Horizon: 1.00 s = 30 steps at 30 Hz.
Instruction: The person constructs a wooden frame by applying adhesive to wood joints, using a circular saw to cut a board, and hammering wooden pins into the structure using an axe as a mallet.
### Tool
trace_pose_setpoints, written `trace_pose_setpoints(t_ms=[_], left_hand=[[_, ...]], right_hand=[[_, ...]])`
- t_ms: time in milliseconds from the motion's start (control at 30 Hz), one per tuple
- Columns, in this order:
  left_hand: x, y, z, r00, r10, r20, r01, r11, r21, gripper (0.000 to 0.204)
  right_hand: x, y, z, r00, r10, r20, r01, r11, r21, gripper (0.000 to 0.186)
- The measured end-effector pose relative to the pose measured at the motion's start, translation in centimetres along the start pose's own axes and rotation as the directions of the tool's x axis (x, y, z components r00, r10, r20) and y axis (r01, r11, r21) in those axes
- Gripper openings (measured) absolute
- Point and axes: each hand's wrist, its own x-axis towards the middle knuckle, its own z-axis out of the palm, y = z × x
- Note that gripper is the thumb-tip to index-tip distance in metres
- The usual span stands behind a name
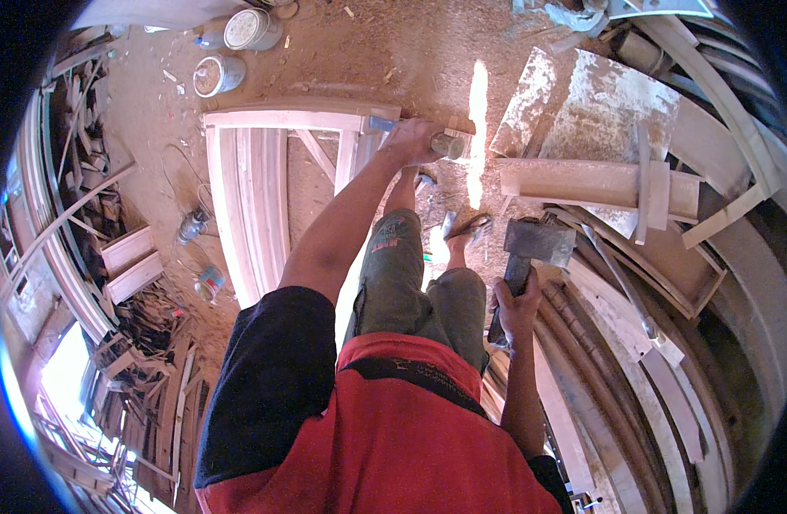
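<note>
In my right hand [518, 307] is a mallet [539, 242] with a blocky grey head and a dark handle; the fingers are closed around the handle and the head is raised. My left hand [413, 142] is closed on a tool with a round wooden handle [447, 146], its end facing up. The tool's lower part is hidden. That hand is at the far right corner of a pale wooden frame [303, 118], beside a blue patch [381, 123]. A small wood piece [459, 126] shows just beyond the fingers.
Two white buckets [218, 77] [252, 31] stand on the dusty floor at the far left. A power tool [192, 226] with a cord lies left of the frame. Scrap wood [145, 377] is heaped further left. Boards [599, 184] and long planks [616, 385] lie along the right.
</note>
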Motion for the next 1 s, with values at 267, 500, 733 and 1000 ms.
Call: trace_pose_setpoints(t_ms=[267, 500, 733, 1000], left_hand=[[0.4, -0.3, -0.1, 1.000, 0.010, 0.024, -0.011, 0.998, 0.056, 0.046], [0.0, 0.1, -0.7, 0.999, 0.029, -0.018, -0.027, 0.997, 0.076, 0.044], [0.4, -0.1, -0.5, 0.999, -0.001, 0.037, 0.000, 0.999, 0.033, 0.044], [-0.2, -1.3, -0.1, 0.998, 0.057, -0.020, -0.057, 0.998, 0.013, 0.044]], right_hand=[[0.1, -0.6, 0.2, 0.999, 0.040, -0.021, -0.037, 0.995, 0.094, 0.024], [0.3, -0.8, 0.9, 0.998, 0.062, -0.009, -0.060, 0.989, 0.134, 0.022], [0.4, 0.0, 0.8, 0.999, 0.014, 0.030, -0.017, 0.995, 0.095, 0.034], [0.6, -0.8, 1.8, 1.000, -0.011, 0.003, 0.010, 0.990, 0.137, 0.046]])
